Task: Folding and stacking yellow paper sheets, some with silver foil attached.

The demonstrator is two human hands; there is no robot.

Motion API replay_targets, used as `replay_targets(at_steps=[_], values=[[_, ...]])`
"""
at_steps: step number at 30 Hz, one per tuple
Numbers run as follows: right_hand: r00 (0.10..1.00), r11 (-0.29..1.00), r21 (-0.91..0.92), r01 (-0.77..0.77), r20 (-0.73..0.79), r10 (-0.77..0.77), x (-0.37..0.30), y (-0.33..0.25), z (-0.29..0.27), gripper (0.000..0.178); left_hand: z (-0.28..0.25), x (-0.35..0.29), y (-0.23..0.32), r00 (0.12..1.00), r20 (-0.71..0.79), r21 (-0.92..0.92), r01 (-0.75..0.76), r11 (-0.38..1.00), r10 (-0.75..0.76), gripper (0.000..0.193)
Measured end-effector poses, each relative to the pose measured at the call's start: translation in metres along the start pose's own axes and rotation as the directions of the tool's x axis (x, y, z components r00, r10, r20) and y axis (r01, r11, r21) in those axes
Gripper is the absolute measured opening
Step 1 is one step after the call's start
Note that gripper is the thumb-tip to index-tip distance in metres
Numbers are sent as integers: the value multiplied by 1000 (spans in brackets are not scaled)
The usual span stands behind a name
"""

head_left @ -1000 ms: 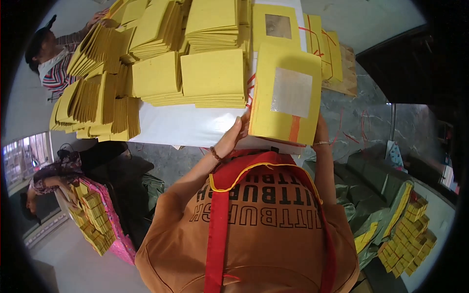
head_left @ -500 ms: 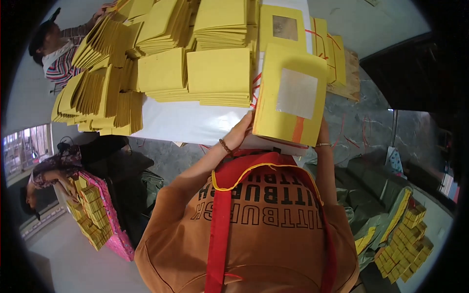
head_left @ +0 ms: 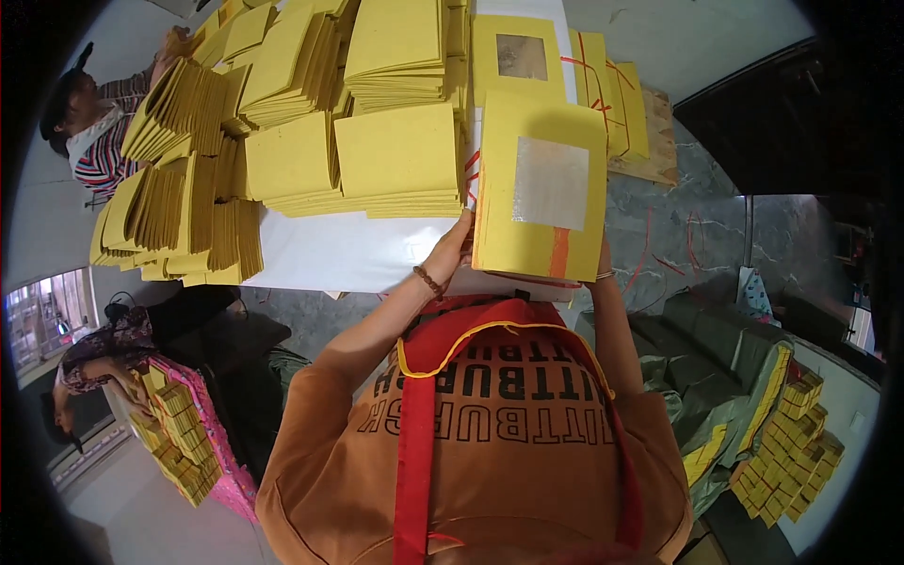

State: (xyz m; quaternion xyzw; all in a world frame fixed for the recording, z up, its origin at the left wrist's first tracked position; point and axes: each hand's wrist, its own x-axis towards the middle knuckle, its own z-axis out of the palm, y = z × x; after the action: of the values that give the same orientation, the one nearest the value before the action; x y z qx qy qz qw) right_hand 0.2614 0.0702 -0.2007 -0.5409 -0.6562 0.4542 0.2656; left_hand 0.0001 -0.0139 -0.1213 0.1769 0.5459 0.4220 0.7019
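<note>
A thick stack of yellow paper point(head_left: 499, 250) stands in front of my chest at the near edge of the white-topped table point(head_left: 330, 250). Its top sheet bears a silvery rectangle point(head_left: 551, 184) and an orange strip below that. My left hand point(head_left: 455, 247) presses the stack's left side, fingers partly hidden behind it. On the opposite side my right hand point(head_left: 604, 262) grips the stack's edge, most of its fingers out of sight. Just beyond lies another yellow stack point(head_left: 485, 66) with a similar silvery patch. To the left, folded yellow paper bundles point(head_left: 400, 155) cover the table in piles.
Bundles tied with red string point(head_left: 621, 99) rest on a wooden board point(head_left: 664, 141) at the far right. Red strings lie on the grey floor. A co-worker in stripes point(head_left: 104, 141) reaches in at far left; another person point(head_left: 104, 353) handles yellow bundles in a pink-sided box point(head_left: 221, 452).
The view has shifted slightly, so the table and piles appear a little further left and lower. Both my hands stay at the sides of the yellow paper stack.
</note>
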Motion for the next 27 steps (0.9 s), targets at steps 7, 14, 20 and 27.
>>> replay_targets(at_steps=[7, 14, 20, 27], values=[[998, 974, 215, -63, 21, 60, 4, 0, -2, 43, 6, -2, 5, 998, -3, 85, 63, 994, -63, 62], [994, 649, 758, -68, 105, -19, 19, -79, -32, 60, -18, -12, 14, 995, 97, 145, -15, 989, 1, 61], [992, 679, 734, -4, 91, -92, 22, -105, -53, 58, 8, -58, 60, 911, 86, 401, -402, 823, 403, 51], [942, 935, 190, 300, 98, -322, 25, -123, -40, 64, 44, -42, 67, 814, 14, 447, -525, 725, 581, 62]])
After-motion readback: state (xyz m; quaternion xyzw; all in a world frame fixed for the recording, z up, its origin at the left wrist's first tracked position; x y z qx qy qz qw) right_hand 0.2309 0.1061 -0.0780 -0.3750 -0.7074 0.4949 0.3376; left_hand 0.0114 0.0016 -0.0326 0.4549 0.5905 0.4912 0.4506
